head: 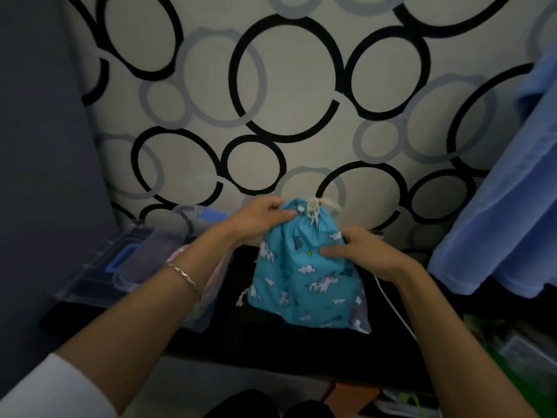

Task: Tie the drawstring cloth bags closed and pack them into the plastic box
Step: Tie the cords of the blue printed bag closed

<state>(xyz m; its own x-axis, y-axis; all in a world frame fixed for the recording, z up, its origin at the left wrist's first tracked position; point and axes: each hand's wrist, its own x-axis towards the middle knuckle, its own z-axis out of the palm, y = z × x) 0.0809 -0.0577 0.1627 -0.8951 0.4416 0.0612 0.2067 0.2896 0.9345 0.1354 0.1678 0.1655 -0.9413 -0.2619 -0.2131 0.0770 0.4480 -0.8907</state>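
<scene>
Blue unicorn-print bag (304, 267) upright near the middle of the black bench (271, 336), neck already gathered and its pale cord (316, 208) bunched in a knot at the top. Another pale cord end showing at the lower left corner of the bag. Left hand (259, 220) closed on the gathered neck, thumb and fingers pinching the cloth just beside the knot. Right hand (361, 251) pressed against the right side of the bag, fingers curled around the fabric, thumb laid flat across the front.

Probably the moment between tying and packing. Best to tug the knot once for firmness, then keep the pinch at the neck and the flat support at the side, so that the soft load does not sag or spill on the lift.

Clear plastic box (187, 224) with blue handle (120, 257) at the left end of the bench, something pink (180, 253) already inside; room enough, by the look of it. Circle-patterned sheet (301, 101) behind, blue cloth (512, 206) hanging at the right.
</scene>
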